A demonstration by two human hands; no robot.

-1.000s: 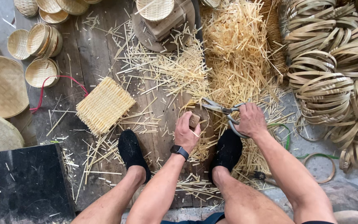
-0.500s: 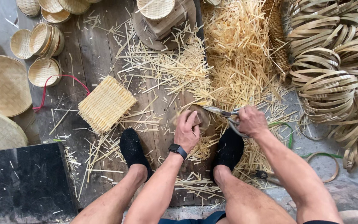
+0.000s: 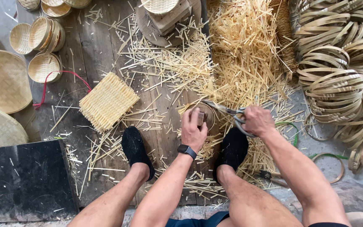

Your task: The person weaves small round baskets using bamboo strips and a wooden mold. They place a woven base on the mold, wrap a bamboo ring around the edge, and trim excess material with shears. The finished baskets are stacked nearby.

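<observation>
left hand (image 3: 193, 128) clamps small woven basket (image 3: 203, 116) | right hand (image 3: 255, 120) grips scissors (image 3: 227, 112); blades near my fingers; I judge nick risk

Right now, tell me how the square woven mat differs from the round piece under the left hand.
The square woven mat lies flat and untouched on the planks; the round piece is pinned by the left hand while scissors meet its rim. The mat is square and larger. Both are pale woven bamboo.

Head-worn camera looking almost straight down from above a seated person, taking in both forearms, legs and the plank floor (image 3: 93, 50) at close range; a single view, sharing nothing.
</observation>
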